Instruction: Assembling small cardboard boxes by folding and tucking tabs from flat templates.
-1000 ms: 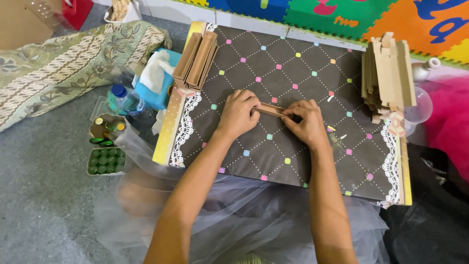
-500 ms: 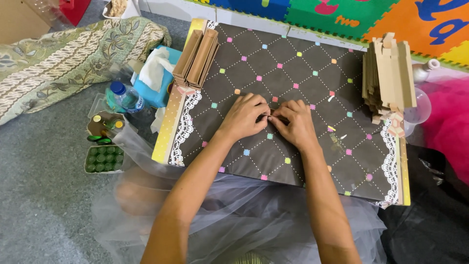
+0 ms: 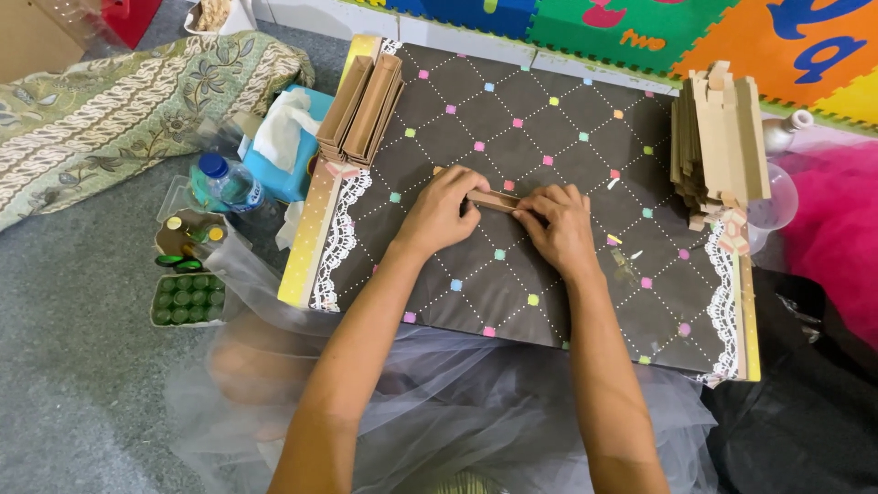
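Hands spread apart since earlier, fingers clamped on cardboard strip, ends hidden.

A dark quilted board with lace edging was laid flat, kinda like a lap table. Cardboard strips were stacked top left, a bigger cardboard pile top right.

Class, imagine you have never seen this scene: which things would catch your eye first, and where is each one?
First, the left hand and right hand pressing a narrow brown cardboard strip at the middle of the dark quilted board with coloured squares. Next, the tall stack of flat tan cardboard pieces at the board's right edge and the folded brown cardboard boxes at its upper left corner. Behind runs the bright foam puzzle mat.
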